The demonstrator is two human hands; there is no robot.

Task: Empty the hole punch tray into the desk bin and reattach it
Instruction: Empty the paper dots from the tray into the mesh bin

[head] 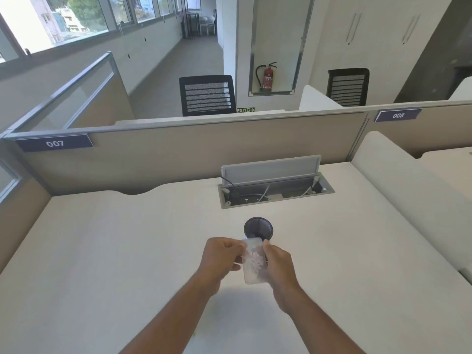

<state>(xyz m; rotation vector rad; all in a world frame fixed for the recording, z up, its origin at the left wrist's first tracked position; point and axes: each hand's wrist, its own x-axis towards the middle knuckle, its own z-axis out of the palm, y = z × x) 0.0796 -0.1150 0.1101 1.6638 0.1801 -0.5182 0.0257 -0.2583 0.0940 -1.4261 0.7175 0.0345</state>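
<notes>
A clear plastic hole punch tray [253,264] with white paper dots inside is held above the white desk [127,251], between both hands. My left hand [221,259] grips its left side and my right hand [277,264] grips its right side. A dark piece shows behind my right hand's fingers; whether it is the hole punch body I cannot tell. The tray's far end reaches over the near rim of a small black mesh desk bin [258,228], which stands upright just beyond my hands.
An open cable box [275,191] with a raised grey lid is set into the desk behind the bin. Beige partitions [178,154] labelled 007 and 008 close the far edge. A white divider [398,185] runs along the right side.
</notes>
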